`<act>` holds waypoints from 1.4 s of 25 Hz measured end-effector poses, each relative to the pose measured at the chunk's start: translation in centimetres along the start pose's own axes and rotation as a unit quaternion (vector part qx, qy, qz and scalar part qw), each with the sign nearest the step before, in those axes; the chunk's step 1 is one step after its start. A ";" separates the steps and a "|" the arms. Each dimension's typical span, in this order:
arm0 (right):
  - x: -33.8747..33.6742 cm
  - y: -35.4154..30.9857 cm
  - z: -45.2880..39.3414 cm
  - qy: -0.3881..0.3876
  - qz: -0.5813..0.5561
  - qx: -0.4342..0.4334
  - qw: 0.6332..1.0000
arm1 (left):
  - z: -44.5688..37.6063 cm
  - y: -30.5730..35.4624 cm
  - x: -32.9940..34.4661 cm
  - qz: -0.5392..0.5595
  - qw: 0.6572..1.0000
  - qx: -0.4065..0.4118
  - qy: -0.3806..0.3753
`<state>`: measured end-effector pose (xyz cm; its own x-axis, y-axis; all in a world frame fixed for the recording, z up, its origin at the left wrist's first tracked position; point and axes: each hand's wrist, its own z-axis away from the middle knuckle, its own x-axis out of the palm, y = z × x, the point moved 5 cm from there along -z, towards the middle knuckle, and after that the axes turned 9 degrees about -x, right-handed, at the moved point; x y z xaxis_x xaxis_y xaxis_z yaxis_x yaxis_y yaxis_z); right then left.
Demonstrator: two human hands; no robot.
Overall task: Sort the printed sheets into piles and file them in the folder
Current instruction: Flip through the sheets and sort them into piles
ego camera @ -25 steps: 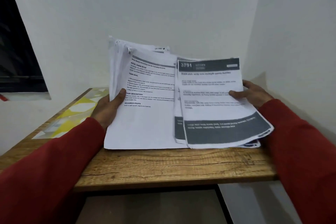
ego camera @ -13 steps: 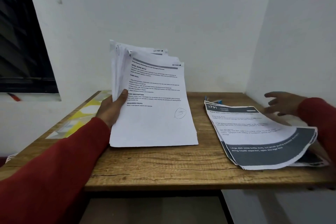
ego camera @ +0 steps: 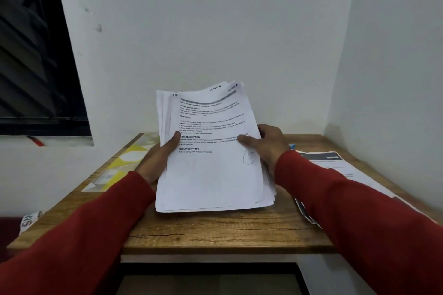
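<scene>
A thick stack of white printed sheets [ego camera: 211,170] stands tilted towards me, its bottom edge on the wooden table [ego camera: 215,230]. My left hand [ego camera: 159,158] grips the stack's left edge, thumb on the top page. On the right edge my right hand [ego camera: 266,146] holds the stack, thumb laid across the top sheet, fingers behind. A separate pile of sheets with dark grey headers [ego camera: 333,163] lies flat on the table at the right, partly hidden by my right sleeve. A yellow-and-white patterned folder [ego camera: 119,165] lies flat along the table's left side.
White walls close the table in at the back and on the right. A dark window [ego camera: 31,55] is at the upper left. Something small and blue [ego camera: 292,145] peeks out behind my right hand. The table's front edge is near me.
My right hand let go of the grey-header sheets, which now lie flat at the right, and came back to grip the white stack's right edge. The left hand kept its hold.
</scene>
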<state>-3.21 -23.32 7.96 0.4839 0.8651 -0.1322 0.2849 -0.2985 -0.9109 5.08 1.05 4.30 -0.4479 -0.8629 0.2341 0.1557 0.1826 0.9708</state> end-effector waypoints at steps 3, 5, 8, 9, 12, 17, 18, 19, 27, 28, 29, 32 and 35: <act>-0.3 -0.2 0.6 -0.016 -0.100 0.060 0.993 | 0.6 0.3 -2.6 -0.045 0.999 0.021 0.020; -2.5 -0.3 -0.1 0.014 -0.075 0.046 0.996 | 1.0 0.6 -4.1 -0.082 0.994 0.051 0.048; -7.7 0.2 -1.3 0.126 -0.062 0.022 0.990 | 1.7 0.5 -5.4 -0.096 0.991 0.054 0.080; -9.1 0.8 -1.5 0.151 -0.066 0.030 0.986 | 1.8 0.5 -5.9 -0.097 0.990 0.055 0.091; -10.6 2.1 -1.1 0.153 -0.099 0.065 0.981 | 1.5 0.0 -6.8 -0.083 0.989 0.057 0.109; -9.4 3.5 -0.8 0.105 -0.124 0.086 0.983 | 1.4 -0.3 -6.9 -0.057 0.990 0.046 0.117; -8.7 3.9 -0.8 0.077 -0.140 0.108 0.981 | 1.3 -0.3 -7.1 -0.052 0.991 0.045 0.119; -7.9 4.4 -0.8 0.045 -0.156 0.134 0.978 | 1.2 -0.4 -7.2 -0.044 0.991 0.043 0.119; -5.9 5.5 -1.5 0.062 -0.011 0.131 0.989 | 1.7 0.0 -9.1 -0.037 0.985 0.048 0.159; -6.5 5.8 -1.4 0.057 0.038 0.125 0.990 | 2.2 0.4 -10.2 -0.046 0.982 0.046 0.175; -6.6 5.8 -1.0 0.028 0.092 0.113 0.989 | 2.8 1.1 -11.4 -0.056 0.979 0.048 0.192; -5.5 5.7 -0.3 -0.052 0.244 0.055 0.967 | 5.1 4.4 -14.3 -0.065 0.966 0.090 0.235; -3.8 5.7 -0.3 -0.102 0.302 0.028 0.947 | 6.3 7.0 -15.6 -0.069 0.956 0.106 0.264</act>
<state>-3.20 -28.46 3.36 0.3740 0.6045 -0.7034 -0.0401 -0.7472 -0.6634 7.57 18.75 7.78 0.0638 -0.9931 0.0985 -0.0790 0.0934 0.9925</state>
